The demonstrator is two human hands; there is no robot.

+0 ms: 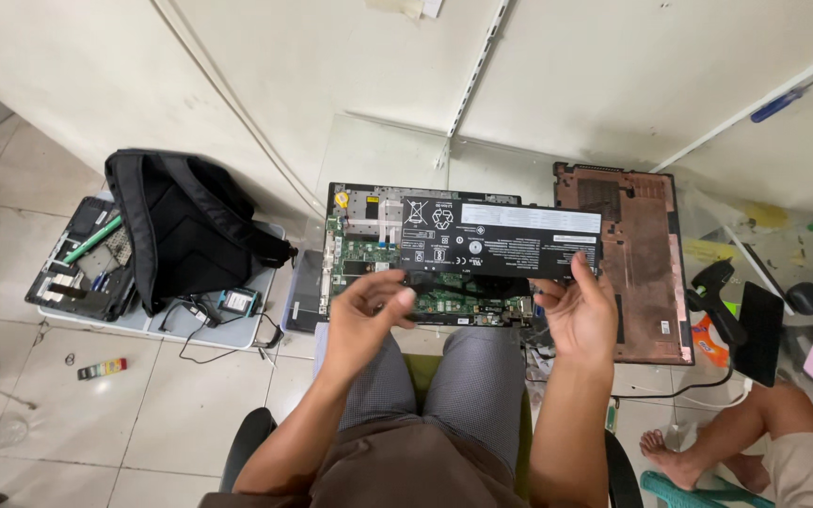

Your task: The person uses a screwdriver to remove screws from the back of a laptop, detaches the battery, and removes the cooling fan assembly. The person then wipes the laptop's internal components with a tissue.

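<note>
1. Battery [496, 237]: long black pack, held level just above the opened laptop [369, 254], the landmark here.
2. Left hand [369, 315]: fingers curled, pinching the battery's near edge.
3. Right hand [578, 315]: closed on its right end, sharing the weight.
4. Bottom cover [646, 273]: inside up, right of the laptop.
5. Black backpack [176, 226]: left of the laptop.

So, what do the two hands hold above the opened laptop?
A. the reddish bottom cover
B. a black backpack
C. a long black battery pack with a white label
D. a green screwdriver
C: the left hand and the right hand grip the lower edge of the long black battery pack over the opened laptop, while the black backpack and the reddish bottom cover lie untouched.
</note>
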